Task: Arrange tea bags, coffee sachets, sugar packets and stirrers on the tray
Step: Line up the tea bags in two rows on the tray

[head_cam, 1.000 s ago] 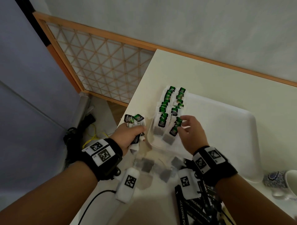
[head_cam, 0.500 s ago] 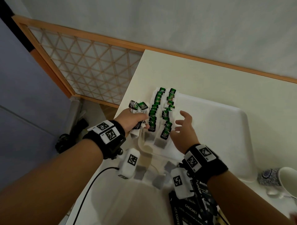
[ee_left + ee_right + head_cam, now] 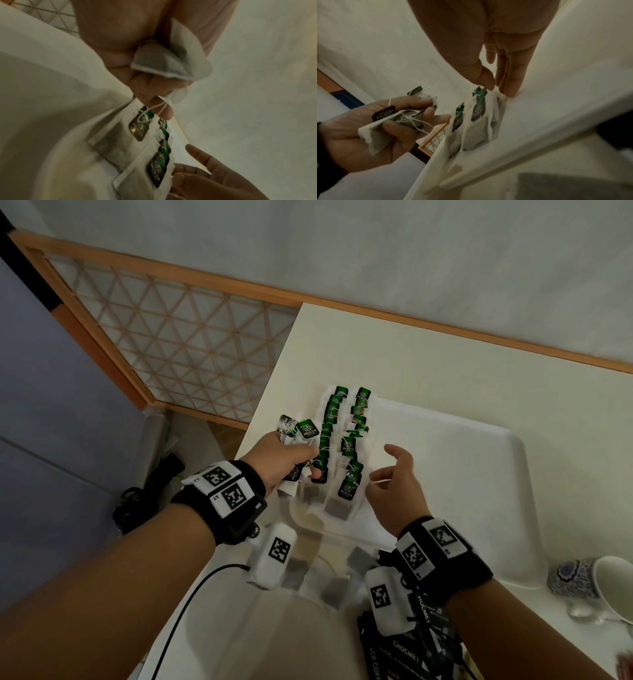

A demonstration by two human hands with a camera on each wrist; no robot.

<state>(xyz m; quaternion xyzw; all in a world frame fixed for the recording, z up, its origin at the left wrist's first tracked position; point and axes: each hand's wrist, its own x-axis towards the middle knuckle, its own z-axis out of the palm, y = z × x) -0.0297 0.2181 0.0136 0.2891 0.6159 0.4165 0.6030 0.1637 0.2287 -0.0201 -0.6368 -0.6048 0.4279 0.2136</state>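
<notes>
Two rows of green-tagged tea bags (image 3: 346,446) lie along the left side of the white tray (image 3: 479,491). My left hand (image 3: 284,460) hovers at the tray's left rim and grips a bunch of tea bags (image 3: 301,429), with tags and strings sticking out; the wrist views show that bunch (image 3: 163,60) (image 3: 402,119) crumpled in its curled fingers. My right hand (image 3: 394,484) is just right of the near end of the rows, fingers nearly straight. In the right wrist view its fingertips (image 3: 506,89) sit at the edge of the nearest tea bags on the tray (image 3: 477,121).
Loose tea bags (image 3: 329,587) lie on the table in front of the tray. Black coffee sachets (image 3: 411,645) are piled at the front right. A blue-patterned cup (image 3: 582,580) stands right of the tray. The table's left edge drops beside a lattice screen (image 3: 171,337).
My right hand let go of the tea bag at the near end of the rows and drew slightly right with fingers spread. My left hand kept its bunch.
</notes>
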